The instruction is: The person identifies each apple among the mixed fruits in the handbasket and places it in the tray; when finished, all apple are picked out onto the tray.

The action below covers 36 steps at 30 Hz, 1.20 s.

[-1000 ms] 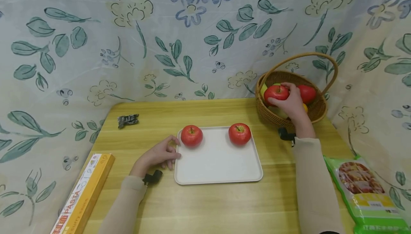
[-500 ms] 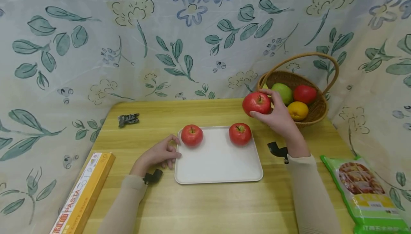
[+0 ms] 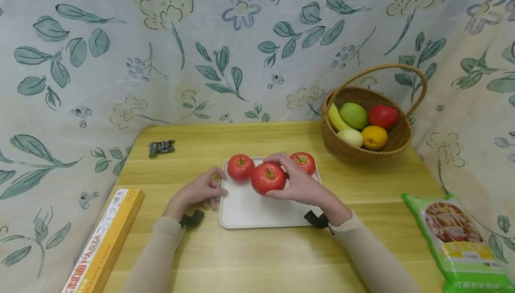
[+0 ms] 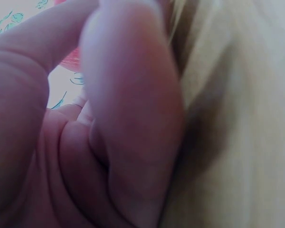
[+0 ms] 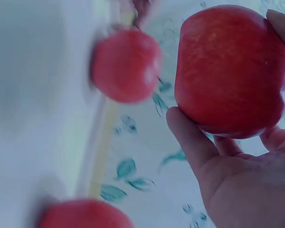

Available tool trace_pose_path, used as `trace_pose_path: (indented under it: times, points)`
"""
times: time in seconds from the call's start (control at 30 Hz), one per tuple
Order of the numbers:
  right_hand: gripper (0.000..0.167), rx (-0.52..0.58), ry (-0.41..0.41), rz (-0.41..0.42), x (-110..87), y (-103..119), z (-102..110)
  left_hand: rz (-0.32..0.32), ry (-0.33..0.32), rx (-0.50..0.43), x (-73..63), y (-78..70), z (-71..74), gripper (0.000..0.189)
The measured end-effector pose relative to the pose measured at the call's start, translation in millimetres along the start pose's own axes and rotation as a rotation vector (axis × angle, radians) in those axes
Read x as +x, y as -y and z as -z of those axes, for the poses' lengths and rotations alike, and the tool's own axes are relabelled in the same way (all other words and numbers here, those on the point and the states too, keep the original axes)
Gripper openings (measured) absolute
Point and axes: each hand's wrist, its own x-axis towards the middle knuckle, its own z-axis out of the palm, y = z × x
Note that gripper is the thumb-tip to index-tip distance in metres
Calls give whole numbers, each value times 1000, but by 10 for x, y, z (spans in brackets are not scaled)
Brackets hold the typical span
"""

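Three red apples are at the white tray [image 3: 249, 215]. One apple [image 3: 240, 168] sits in its back left corner, and another apple [image 3: 304, 162] at the back right is partly behind my right hand. My right hand [image 3: 303, 186] holds the third apple [image 3: 268, 178] between thumb and fingers. In the right wrist view this held apple [image 5: 232, 71] appears raised, with two others beyond it. My left hand [image 3: 200, 191] rests at the tray's left edge, thumb and index fingertips spread along the rim. Its fingers [image 4: 133, 104] bend close to the tabletop in the left wrist view.
At the back right stands a wicker basket [image 3: 364, 152] with a banana, green fruit, an orange and a red fruit. A green food packet [image 3: 458, 239] lies right, a yellow pasta box [image 3: 110, 244] left. A small black wrapper [image 3: 161, 148] lies at the back left.
My right hand has lifted the apple from the basket and carried it left and forward toward me, over the tray. My left hand has stayed at the tray's edge.
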Motion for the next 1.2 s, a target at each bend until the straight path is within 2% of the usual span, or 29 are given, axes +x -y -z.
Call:
trace_pose_path:
  times: [0.1, 0.3, 0.53, 0.63, 1.0, 1.1, 1.2]
  points:
    - [71, -1, 74, -22, -1, -23, -199, 5, 0, 14, 3, 3, 5, 55]
    - [69, 3, 202, -14, 9, -94, -522, 2, 4, 28, 11, 15, 10, 55]
    - [67, -33, 247, 26, 37, -147, -738, -16, 6, 22, 11, 8, 16, 54]
    - [67, -31, 254, 14, 53, -172, -781, -21, 7, 25, 18, 21, 17, 54]
    - [85, -88, 290, 16, 52, -157, -736, -6, 2, 29, 24, 29, 23, 56]
    - [89, -75, 275, 27, 45, -121, -619, 0, 1, 32, 24, 30, 20, 57]
    - [87, -36, 205, 46, 19, -33, -384, -1, 3, 29, 27, 36, 17, 57]
